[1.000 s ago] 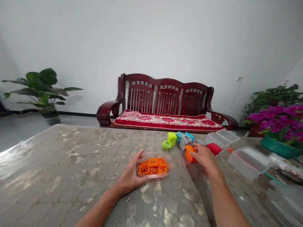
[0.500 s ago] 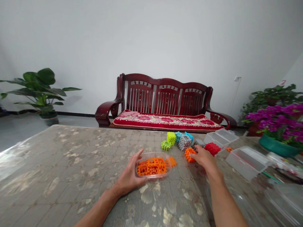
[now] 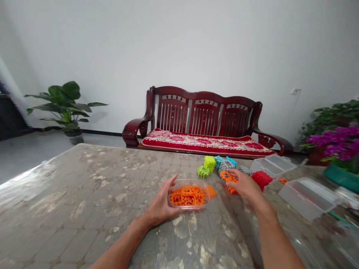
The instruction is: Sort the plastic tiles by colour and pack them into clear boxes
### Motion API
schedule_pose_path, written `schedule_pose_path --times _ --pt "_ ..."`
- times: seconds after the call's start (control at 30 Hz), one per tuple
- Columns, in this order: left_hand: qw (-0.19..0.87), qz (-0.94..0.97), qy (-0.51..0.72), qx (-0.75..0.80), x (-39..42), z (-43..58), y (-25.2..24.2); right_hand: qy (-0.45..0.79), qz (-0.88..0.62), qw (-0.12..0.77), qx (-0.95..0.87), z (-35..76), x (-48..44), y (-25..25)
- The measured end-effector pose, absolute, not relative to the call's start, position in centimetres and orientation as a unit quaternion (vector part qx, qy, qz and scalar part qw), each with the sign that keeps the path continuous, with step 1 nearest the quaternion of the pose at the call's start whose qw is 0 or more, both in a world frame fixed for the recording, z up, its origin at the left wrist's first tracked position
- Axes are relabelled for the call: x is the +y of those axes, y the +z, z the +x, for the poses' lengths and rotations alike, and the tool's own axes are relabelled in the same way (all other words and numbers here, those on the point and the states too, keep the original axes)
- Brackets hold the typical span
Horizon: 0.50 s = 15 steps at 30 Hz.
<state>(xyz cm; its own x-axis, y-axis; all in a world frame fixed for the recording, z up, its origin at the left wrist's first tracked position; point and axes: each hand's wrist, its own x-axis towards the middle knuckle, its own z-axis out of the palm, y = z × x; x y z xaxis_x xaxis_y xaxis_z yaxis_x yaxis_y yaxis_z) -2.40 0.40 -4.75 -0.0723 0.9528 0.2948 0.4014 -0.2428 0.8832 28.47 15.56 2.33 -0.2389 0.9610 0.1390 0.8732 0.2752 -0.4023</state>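
My left hand (image 3: 162, 203) is wrapped round the left side of a clear plastic container (image 3: 190, 210) on the table. Inside it lie several orange interlocking toy pieces (image 3: 187, 195). One more orange piece (image 3: 211, 191) rests on the table just right of the container. Between the fingertips of my right hand (image 3: 248, 185) is a flat orange interlocking piece (image 3: 226, 176), tilted. Just below it are more orange blocks (image 3: 232, 189), partly hidden; whether the two are joined I cannot tell.
Behind my right hand sit yellow-green blocks (image 3: 209, 163), grey blocks (image 3: 226, 166) and red blocks (image 3: 261, 180). Open clear boxes (image 3: 305, 198) stand on the patterned table (image 3: 92, 194) at the right, near a flower pot (image 3: 342, 177). A wooden bench (image 3: 203, 116) stands beyond.
The flat orange piece in my right hand has been raised from the orange blocks and tilted. My left hand stays on the container. The whole view has swung slightly left.
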Motion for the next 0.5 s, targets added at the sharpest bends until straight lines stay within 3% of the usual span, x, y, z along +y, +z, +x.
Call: schedule_pose_path --times 0.23,0.5 --pt "0.284 0.624 0.495 0.534 0.4 -2.1 -5.2 0.198 -0.393 0.162 -0.883 20.1 9.8 2.4" --pt "0.272 0.638 0.5 0.518 0.6 -2.0 -5.7 0.201 -0.323 0.189 -0.905 16.0 7.4 1.1"
